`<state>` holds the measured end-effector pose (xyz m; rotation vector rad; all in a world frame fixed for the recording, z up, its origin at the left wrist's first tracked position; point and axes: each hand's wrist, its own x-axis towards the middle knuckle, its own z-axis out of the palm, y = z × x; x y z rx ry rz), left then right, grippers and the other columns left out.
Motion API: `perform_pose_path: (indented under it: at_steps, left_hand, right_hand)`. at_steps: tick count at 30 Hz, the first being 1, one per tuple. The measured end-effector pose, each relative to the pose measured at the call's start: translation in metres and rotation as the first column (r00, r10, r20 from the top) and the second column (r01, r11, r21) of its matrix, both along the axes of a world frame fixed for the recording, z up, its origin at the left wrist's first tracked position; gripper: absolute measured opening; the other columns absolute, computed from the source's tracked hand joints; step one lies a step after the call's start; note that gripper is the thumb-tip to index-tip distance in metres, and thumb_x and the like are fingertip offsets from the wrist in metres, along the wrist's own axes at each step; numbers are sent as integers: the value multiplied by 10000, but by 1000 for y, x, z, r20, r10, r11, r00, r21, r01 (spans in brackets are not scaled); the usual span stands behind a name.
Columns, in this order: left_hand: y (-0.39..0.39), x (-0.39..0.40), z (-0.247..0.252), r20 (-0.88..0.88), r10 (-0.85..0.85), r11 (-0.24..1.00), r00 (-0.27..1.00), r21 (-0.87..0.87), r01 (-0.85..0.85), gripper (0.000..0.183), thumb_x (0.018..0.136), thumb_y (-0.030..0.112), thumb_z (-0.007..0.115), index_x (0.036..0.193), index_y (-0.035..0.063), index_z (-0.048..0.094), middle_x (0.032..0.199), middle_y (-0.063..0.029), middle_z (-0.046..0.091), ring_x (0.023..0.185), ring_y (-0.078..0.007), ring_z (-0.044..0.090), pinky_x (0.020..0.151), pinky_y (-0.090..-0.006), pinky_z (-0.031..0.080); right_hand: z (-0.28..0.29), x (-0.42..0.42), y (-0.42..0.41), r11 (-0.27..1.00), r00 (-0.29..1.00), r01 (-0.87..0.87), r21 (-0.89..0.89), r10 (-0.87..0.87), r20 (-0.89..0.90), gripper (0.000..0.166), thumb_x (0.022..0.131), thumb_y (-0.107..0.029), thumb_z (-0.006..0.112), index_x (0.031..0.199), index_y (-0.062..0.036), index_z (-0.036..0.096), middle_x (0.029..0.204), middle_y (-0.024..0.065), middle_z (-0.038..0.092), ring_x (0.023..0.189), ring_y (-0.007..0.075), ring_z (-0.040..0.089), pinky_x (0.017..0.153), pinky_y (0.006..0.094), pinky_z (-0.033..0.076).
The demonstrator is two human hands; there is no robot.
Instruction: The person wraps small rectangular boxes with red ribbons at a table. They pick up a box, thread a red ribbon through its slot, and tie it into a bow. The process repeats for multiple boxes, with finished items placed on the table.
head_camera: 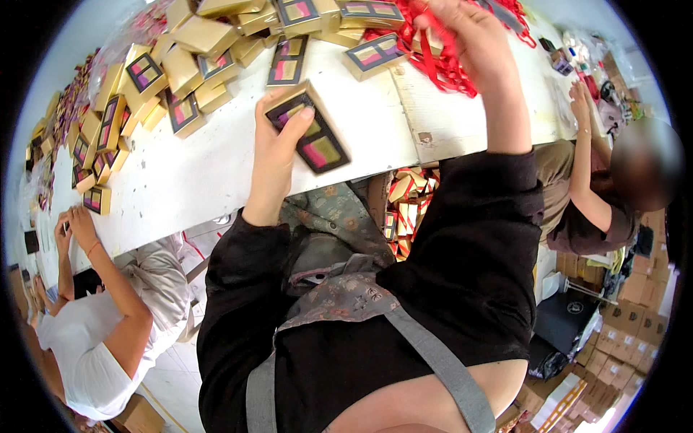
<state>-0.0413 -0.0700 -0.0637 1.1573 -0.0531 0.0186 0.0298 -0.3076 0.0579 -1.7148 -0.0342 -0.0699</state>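
Observation:
My left hand [272,157] grips a gold box [325,142] above the table's near side. The box has a dark face with two windows, through which pink, purple and gold-green show; my thumb lies across that face. Farther up, my right hand [479,46] is over a tangle of red ribbons [438,70]. Motion blurs its fingers, and whether they pinch a ribbon cannot be told. Close to the ribbons lies another windowed gold box [373,56]. One more box [287,60] rests on the white table [373,116] beyond my left hand.
Gold boxes [181,70] pile up at the back left. Below the table edge, a carton [379,200] holds gold boxes with red ribbon [407,216]. A co-worker in white [103,346] sits left, another in dark clothing [590,216] right. Cardboard cartons [622,335] stack at far right.

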Motion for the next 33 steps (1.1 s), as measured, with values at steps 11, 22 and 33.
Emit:
perform_pose_path:
  at_steps: [11, 22, 33]
  left_hand:
    - [-12, -23, 17, 152, 71, 973, 986, 206, -102, 654, 807, 238, 704, 1213, 17, 242, 1075, -129, 489, 955, -153, 521, 828, -266, 442]
    - [36, -27, 12, -173, 117, 991, 978, -48, -127, 487, 805, 144, 669, 1218, 45, 429, 950, -83, 554, 797, -139, 590, 683, -265, 506]
    - [47, -39, 0, -123, 61, 990, 991, -117, -76, 424, 926, 311, 500, 1253, 48, 436, 1035, -77, 580, 912, -129, 568, 793, -268, 486]
  right_hand:
    - [-69, -62, 91, 955, 920, -240, -175, 282, 274, 195, 821, -204, 661, 916, -39, 702, 949, 70, 677, 847, 81, 569, 771, 233, 446]
    - [-123, -105, 83, 824, 830, -553, -126, 558, 9, 150, 807, -179, 669, 857, -39, 644, 877, 73, 644, 938, 167, 577, 856, 310, 427]
    - [-109, -116, 104, 865, 765, -370, -338, 490, 418, 93, 771, -122, 681, 836, -56, 669, 682, 78, 625, 579, 204, 585, 593, 309, 455]
